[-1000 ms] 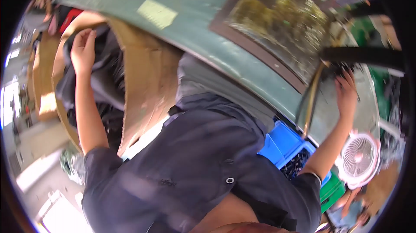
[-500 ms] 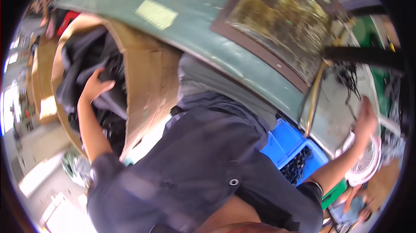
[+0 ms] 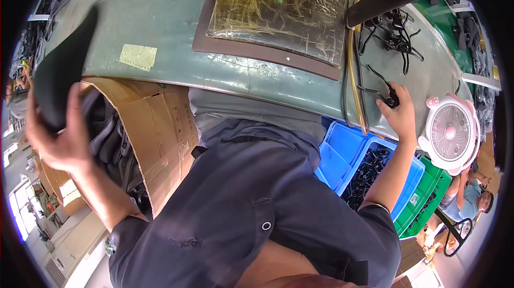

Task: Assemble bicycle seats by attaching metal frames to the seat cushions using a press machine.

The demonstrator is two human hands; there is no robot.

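Observation:
My left hand [image 3: 61, 141] is raised over the cardboard box at the left, its fingers wrapped round a long, curved black bicycle saddle [image 3: 64, 71] that is slightly blurred. Below it, more black saddles [image 3: 110, 138] lie in the cardboard box [image 3: 152, 138]. On the right part of the green tabletop, my right hand [image 3: 399, 114] closes its fingers on a black bent wire saddle rail [image 3: 392, 97], whose thin ends point left. Farther back lies a tangled pile of similar black wire rails [image 3: 399, 33].
A dark fixture [image 3: 267, 55] with a film-wrapped top stands on the green table [image 3: 171, 25]. Tubes [image 3: 352, 74] hang over the near edge. Beside my right arm are a blue bin [image 3: 334, 151] of small black parts, a green crate [image 3: 444, 181] and a pink fan [image 3: 450, 130]. A person [image 3: 466, 199] sits beyond.
My left hand has come up out of the box with a saddle in it. My right hand now grips a wire rail on the table. The view has turned to the right.

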